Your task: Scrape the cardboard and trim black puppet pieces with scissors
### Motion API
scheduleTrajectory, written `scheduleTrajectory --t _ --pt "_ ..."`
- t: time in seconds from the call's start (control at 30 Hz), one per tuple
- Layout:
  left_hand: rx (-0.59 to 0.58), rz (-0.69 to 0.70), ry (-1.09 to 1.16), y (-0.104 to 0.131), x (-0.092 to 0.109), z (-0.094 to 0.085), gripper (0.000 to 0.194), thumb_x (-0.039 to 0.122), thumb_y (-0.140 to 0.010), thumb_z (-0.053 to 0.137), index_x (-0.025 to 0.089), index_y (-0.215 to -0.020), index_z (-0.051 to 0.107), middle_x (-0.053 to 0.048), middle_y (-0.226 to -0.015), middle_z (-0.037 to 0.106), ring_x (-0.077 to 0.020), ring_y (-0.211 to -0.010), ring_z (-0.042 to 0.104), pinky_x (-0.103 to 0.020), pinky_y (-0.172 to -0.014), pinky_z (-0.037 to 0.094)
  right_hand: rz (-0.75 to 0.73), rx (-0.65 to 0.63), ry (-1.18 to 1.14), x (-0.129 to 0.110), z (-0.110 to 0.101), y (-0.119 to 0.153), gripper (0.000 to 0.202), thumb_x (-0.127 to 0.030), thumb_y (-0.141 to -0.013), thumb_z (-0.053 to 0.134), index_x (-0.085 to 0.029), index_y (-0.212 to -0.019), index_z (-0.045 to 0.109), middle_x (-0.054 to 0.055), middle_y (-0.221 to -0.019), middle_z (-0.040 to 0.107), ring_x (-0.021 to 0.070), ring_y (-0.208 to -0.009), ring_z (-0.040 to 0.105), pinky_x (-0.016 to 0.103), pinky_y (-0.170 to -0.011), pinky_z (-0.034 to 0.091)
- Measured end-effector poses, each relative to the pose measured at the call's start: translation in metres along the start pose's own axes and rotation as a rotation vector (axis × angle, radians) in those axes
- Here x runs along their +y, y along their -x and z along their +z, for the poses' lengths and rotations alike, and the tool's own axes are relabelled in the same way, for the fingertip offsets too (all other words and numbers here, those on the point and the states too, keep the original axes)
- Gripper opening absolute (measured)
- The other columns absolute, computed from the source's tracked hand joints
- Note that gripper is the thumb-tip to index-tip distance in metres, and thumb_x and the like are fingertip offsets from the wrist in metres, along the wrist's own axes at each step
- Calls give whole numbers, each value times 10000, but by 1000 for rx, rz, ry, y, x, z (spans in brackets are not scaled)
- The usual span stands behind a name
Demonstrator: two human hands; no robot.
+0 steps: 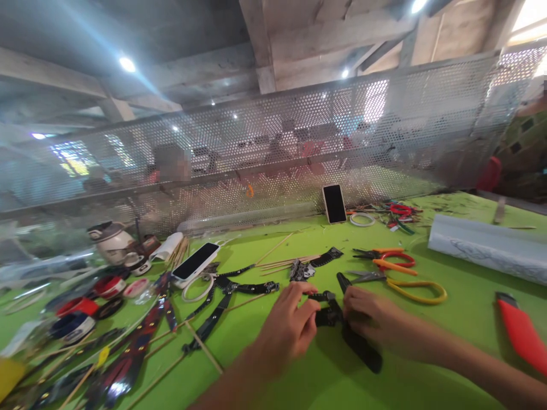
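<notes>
My left hand (pixel 287 322) is closed with thumb and fingers pinched at the edge of a small black jointed piece (pixel 328 314). Close beside it, my right hand (pixel 366 312) curls its fingers down onto a long black strip (pixel 362 348), which runs out below the hand and shows its tip above. The strip and the piece meet between my hands; how they join is hidden. Beyond my left hand lie a branching black studded assembly (pixel 228 287) and a crumpled black-and-grey piece (pixel 301 270). Scissors with yellow handles (pixel 416 289) rest just past my right hand.
Thin sticks (pixel 203 344), rolls of tape (pixel 77 327) and dark glossy strips (pixel 137 353) crowd the left. One phone (pixel 196 263) lies flat; another (pixel 334 203) leans at the back. A perforated screen (pixel 256 159) closes the far side. A red-handled tool (pixel 521 333) and clear roll (pixel 487 245) lie right.
</notes>
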State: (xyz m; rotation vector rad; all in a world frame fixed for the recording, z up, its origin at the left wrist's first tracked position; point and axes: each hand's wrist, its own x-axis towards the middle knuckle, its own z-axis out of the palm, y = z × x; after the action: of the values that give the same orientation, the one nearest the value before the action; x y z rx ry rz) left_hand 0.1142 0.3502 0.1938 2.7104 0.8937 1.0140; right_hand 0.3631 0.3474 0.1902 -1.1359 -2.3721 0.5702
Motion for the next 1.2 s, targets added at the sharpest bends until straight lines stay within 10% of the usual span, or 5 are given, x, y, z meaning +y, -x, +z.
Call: scheduleTrajectory --t 1.2 --pt "-192 -103 -73 5 -23 17 145 107 -889 464 183 -954 569 -62 -1083 574 -215 -1020 511 -403 -927 417 28 -78 7 -5 -4 -1 127 -130 -864 526 -165 -897 643 68 -962 580 181 -899 552 307 -809 454"
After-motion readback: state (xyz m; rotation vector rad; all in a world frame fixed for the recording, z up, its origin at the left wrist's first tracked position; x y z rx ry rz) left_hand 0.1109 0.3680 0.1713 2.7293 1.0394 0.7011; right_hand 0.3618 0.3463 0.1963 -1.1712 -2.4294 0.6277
